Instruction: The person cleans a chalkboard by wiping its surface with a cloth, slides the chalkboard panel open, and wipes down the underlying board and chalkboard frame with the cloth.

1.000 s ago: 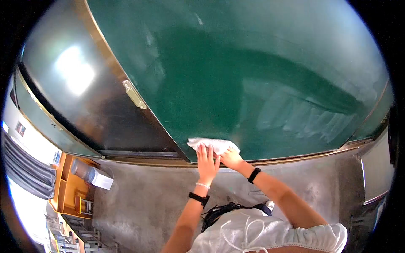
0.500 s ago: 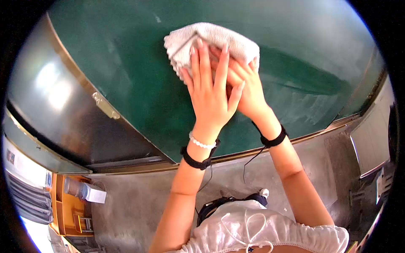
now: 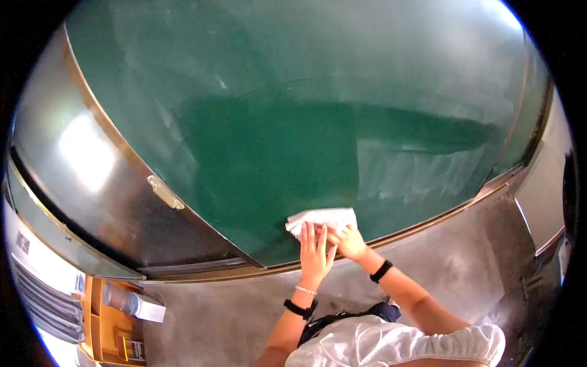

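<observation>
A white ribbed cloth (image 3: 324,217) is pressed against the lower part of the green chalkboard (image 3: 263,159). My left hand (image 3: 315,254) holds it there from the front, fingers stretched upward over its lower edge. Close on the right, my right hand (image 3: 349,243) grips the same cloth, its fingers partly hidden behind the left ones. Both hands are just above the board's bottom frame. A dark green wiped area spreads above the cloth, with a sharp vertical border against paler, chalky surface on the right.
A metal latch (image 3: 165,192) sits on the frame at the board's left edge, beside a dark glossy panel (image 3: 85,153). Grey floor (image 3: 214,318) lies below. At the lower left stand a wooden cabinet (image 3: 92,318) and a water bottle (image 3: 119,298). Grey curtains (image 3: 46,300) hang farther left.
Both hands have moved down the board with the cloth, from its upper middle to near the bottom frame. The dark wiped area they covered is now exposed.
</observation>
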Available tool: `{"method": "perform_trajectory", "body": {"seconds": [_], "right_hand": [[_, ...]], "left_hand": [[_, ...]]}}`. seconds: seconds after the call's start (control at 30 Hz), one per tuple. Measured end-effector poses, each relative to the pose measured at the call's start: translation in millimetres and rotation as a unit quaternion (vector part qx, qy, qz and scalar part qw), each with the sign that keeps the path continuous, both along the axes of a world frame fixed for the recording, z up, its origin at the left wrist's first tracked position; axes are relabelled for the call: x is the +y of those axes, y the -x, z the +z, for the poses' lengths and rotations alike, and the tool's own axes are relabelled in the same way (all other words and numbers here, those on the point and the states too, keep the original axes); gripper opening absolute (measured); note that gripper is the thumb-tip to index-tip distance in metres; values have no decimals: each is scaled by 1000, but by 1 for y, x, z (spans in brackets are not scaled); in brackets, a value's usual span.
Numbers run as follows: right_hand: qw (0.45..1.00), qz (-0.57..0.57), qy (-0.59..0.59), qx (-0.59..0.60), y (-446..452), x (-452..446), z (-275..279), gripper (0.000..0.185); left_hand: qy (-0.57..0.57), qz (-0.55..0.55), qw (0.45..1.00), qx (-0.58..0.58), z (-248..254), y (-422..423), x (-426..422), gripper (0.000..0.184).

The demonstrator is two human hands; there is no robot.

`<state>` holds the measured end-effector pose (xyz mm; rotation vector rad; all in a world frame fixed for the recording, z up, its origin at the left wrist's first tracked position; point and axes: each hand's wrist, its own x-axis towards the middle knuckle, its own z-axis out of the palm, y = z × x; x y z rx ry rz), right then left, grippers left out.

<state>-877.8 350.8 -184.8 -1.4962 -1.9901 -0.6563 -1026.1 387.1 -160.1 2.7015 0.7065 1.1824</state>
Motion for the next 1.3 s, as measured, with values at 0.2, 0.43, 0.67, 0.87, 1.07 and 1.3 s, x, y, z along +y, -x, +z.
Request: {"method": "perform_trajectory", "body": {"seconds": [0.2,0.43,0.67,0.87,1.07,1.3], "right_hand": [[987,-98,-118,-46,-54,-15,174,39],[970,-96,-218,46,-85,-35,226,36],[980,-102,-11,168,-67,-47,-9,43],[990,-134,25,49,-69,-61,-32,54],[979,-163,-124,-7,-134,-63,134,45],[960,-126,-233,87,-165,-66,193,37]], "left_hand": [[-92,-51,988,-112,159,-75,-9,61],[-160,-87,975,-130,211,-126,-22,55],[-48,-81,994,55,4,-98,-28,49],[3,-55,998,42,-25,-91,-37,53],[-91,-100,990,-45,126,-161,-37,57],[-135,-96,980,-113,180,-218,-50,52]]}}
